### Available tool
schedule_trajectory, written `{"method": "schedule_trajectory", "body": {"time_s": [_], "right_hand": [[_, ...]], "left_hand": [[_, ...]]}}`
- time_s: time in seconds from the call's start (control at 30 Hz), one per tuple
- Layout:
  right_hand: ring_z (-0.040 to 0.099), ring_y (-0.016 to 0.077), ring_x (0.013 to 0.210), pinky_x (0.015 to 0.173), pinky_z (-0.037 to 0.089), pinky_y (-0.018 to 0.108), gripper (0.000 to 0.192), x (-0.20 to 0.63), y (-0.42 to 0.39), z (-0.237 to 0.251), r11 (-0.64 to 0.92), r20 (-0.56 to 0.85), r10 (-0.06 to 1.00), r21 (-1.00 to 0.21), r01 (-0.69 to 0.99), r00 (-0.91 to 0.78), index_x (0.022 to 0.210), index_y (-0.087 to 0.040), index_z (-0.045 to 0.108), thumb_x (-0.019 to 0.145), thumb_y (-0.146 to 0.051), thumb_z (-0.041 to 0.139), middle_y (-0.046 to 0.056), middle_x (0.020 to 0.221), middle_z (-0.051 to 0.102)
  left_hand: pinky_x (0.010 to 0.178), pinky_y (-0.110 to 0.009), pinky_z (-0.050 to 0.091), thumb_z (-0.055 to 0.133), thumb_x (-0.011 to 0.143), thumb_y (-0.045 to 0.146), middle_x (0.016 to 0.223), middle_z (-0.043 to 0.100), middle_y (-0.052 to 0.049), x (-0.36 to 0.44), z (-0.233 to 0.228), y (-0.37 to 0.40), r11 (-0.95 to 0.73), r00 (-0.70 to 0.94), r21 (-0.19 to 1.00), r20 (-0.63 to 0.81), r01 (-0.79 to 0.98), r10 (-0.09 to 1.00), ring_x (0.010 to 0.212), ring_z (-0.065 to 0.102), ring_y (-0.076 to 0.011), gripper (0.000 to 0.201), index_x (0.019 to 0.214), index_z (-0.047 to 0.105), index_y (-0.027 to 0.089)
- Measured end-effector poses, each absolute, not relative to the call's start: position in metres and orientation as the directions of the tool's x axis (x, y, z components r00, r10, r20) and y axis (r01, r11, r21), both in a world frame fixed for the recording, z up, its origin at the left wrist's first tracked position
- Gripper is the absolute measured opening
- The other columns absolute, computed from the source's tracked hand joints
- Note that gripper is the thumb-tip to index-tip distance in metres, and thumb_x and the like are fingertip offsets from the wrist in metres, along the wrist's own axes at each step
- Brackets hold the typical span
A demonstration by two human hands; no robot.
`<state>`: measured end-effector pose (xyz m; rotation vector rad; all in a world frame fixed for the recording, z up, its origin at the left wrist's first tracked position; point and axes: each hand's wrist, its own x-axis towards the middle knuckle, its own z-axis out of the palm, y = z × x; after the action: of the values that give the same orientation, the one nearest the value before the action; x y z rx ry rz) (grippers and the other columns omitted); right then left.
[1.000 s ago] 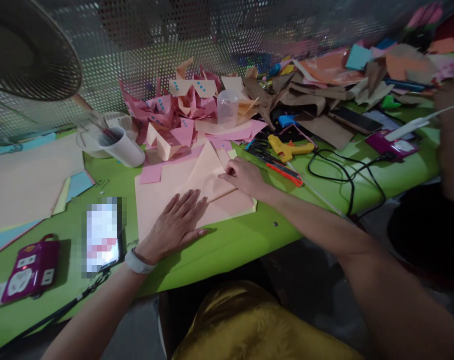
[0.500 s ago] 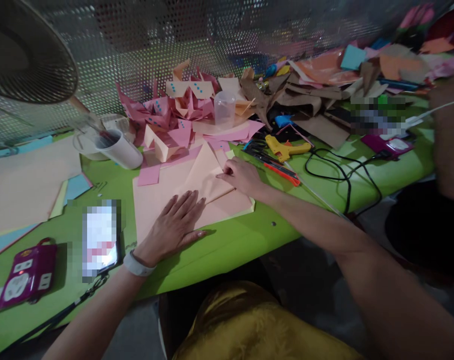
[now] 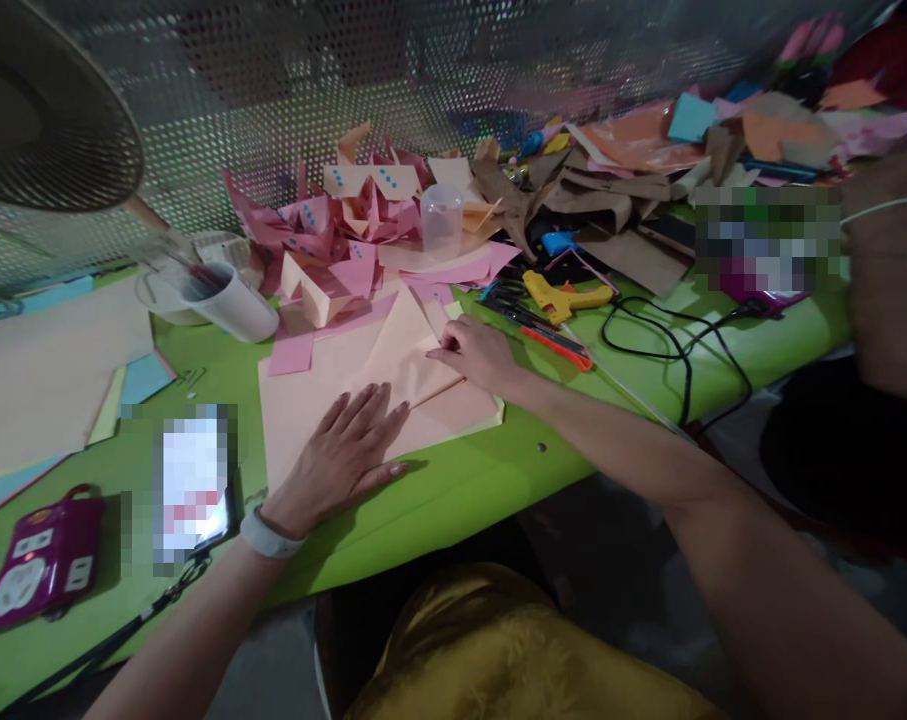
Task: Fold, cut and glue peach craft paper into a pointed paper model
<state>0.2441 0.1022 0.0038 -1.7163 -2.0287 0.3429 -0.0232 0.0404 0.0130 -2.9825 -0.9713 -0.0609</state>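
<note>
The peach paper sheet [image 3: 325, 385] lies on the green surface [image 3: 460, 480], its near edge close to the surface's front edge, with a bare green strip in front of it. The left hand [image 3: 348, 455] rests flat on it, fingers spread and pointing away toward the far right. The right hand [image 3: 475, 355] has its fingertips together, pinching down on the folded triangular flap [image 3: 404, 345], whose point aims at the far pile of pink paper cutouts [image 3: 333, 240]; the fold line seems to run from the left hand's fingertips toward the right hand, though blur makes that uncertain. A yellow glue gun [image 3: 565, 297] and scissors lie just right of the right hand. Since the earlier frames both hands have stayed put; only the view has shifted slightly
</note>
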Motion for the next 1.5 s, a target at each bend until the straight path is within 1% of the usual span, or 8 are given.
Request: {"method": "schedule_trajectory", "body": {"time_s": [0.13,0.23,0.3,0.43,0.9,1.1,1.23,1.5], "right_hand": [[0.057,0.0170,0.079,0.066,0.038,0.029,0.022,0.249,0.104,0.011,0.161,0.191,0.978,-0.456,0.875,-0.081,0.081,-0.020,0.062,0.090,-0.039,0.063,0.003,0.089,0.062],[0.059,0.0208,0.091,0.080,0.044,0.034,0.024,0.246,0.094,0.024,0.252,0.344,0.933,-0.413,0.875,-0.106,0.089,-0.018,0.065,0.097,-0.036,0.051,0.008,0.098,0.066],[0.058,0.0243,0.109,0.094,0.042,0.040,0.033,0.237,0.080,0.028,0.467,0.421,0.850,-0.321,0.824,-0.317,0.104,-0.017,0.066,0.100,-0.039,0.042,0.011,0.113,0.066],[0.035,0.0301,0.142,0.116,0.025,0.046,0.072,0.214,0.049,0.017,0.752,0.218,0.658,-0.149,0.642,-0.721,0.137,-0.007,0.052,0.095,-0.064,0.038,0.019,0.148,0.045],[0.017,0.0327,0.149,0.122,0.009,0.054,0.100,0.256,0.031,0.009,0.635,0.017,0.770,-0.131,0.762,-0.638,0.152,-0.001,0.026,0.088,-0.078,0.027,0.024,0.157,0.023],[0.027,0.0342,0.146,0.121,0.009,0.058,0.089,0.274,0.024,0.027,0.520,0.046,0.854,-0.107,0.848,-0.518,0.149,0.001,0.033,0.094,-0.069,0.024,0.026,0.153,0.032],[0.020,0.0290,0.149,0.122,0.012,0.051,0.073,0.248,0.032,0.030,0.670,0.163,0.740,-0.095,0.736,-0.652,0.148,0.000,0.035,0.100,-0.055,0.026,0.022,0.156,0.026],[0.016,0.0306,0.149,0.122,0.017,0.050,0.096,0.238,0.040,0.008,0.719,0.002,0.678,-0.215,0.661,-0.736,0.153,-0.003,0.023,0.090,-0.075,0.026,0.022,0.159,0.017]], "left_hand": [[0.120,-0.052,0.018,0.039,0.095,0.060,0.163,0.020,-0.008,-0.023,0.013,0.040,-0.809,0.808,0.010,0.044,0.588,0.587,0.150,0.016,-0.0292,0.073,0.156,0.016,0.029],[0.119,-0.052,0.019,0.038,0.094,0.061,0.162,0.022,-0.010,-0.023,0.013,0.040,-0.811,0.810,0.009,0.048,0.584,0.584,0.149,0.017,-0.0299,0.073,0.156,0.020,0.026],[0.119,-0.052,0.019,0.040,0.094,0.062,0.162,0.022,-0.011,-0.024,0.011,0.041,-0.812,0.810,0.009,0.062,0.583,0.583,0.149,0.018,-0.0302,0.073,0.155,0.022,0.025],[0.119,-0.051,0.019,0.042,0.094,0.060,0.162,0.020,-0.012,-0.027,0.004,0.042,-0.815,0.809,0.008,0.120,0.579,0.576,0.149,0.018,-0.0297,0.072,0.154,0.025,0.026],[0.120,-0.050,0.017,0.040,0.093,0.063,0.163,0.021,-0.006,-0.024,0.011,0.042,-0.815,0.812,0.034,0.077,0.578,0.579,0.149,0.019,-0.0303,0.075,0.156,0.017,0.030],[0.121,-0.050,0.015,0.039,0.094,0.062,0.163,0.020,-0.006,-0.024,0.011,0.040,-0.808,0.806,0.016,0.060,0.589,0.589,0.149,0.017,-0.0286,0.075,0.157,0.012,0.031],[0.121,-0.049,0.015,0.038,0.095,0.061,0.163,0.021,-0.007,-0.023,0.011,0.039,-0.804,0.802,-0.001,0.057,0.595,0.594,0.150,0.015,-0.0273,0.075,0.157,0.010,0.030],[0.121,-0.048,0.012,0.034,0.093,0.066,0.163,0.016,-0.010,-0.026,0.018,0.035,-0.805,0.805,-0.002,0.002,0.593,0.593,0.150,0.014,-0.0265,0.078,0.156,0.015,0.025]]}}
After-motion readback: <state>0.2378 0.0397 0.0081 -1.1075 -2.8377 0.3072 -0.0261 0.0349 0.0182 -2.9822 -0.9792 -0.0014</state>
